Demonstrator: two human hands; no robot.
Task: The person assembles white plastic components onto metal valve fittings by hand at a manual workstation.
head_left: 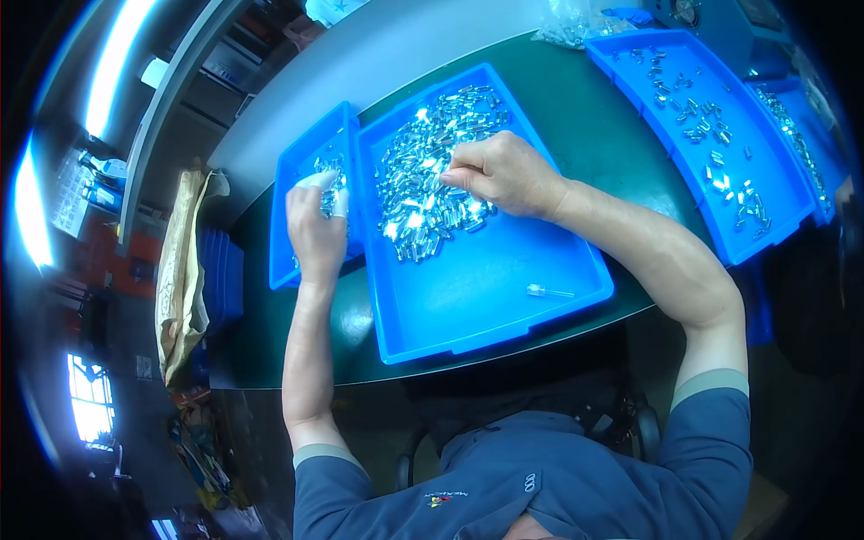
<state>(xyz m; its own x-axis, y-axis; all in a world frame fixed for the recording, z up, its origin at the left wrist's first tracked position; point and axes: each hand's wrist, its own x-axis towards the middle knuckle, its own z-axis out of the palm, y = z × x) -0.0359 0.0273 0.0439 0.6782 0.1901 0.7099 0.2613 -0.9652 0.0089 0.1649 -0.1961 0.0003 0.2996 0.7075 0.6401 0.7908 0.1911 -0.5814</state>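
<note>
Your right hand: fingers curled, pinching into metal parts heap directly under fingertips, upper half of big blue tray | your left hand: clenched on few parts above small blue tray, left of heap | right nearer heap

Bright blue trays sit on a dark green table. Shiny silver metal parts glitter at centre. The shirt at the bottom is plain slate blue.
</note>
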